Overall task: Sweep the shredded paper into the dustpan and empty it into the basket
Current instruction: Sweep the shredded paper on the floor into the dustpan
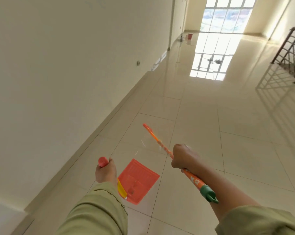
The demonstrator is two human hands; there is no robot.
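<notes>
Left hand (105, 173) grips the red plastic dustpan's (137, 181) upright handle; right hand (183, 159) fists around the orange flowered broom stick (162, 145), arm outstretched.

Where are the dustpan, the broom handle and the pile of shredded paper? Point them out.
dustpan (138, 179), head view, on its orange ribbed tray.
broom handle (153, 135), head view, on the orange shaft beyond the right hand.
shredded paper (215, 61), head view, on the dark pile far down the corridor floor.
</notes>
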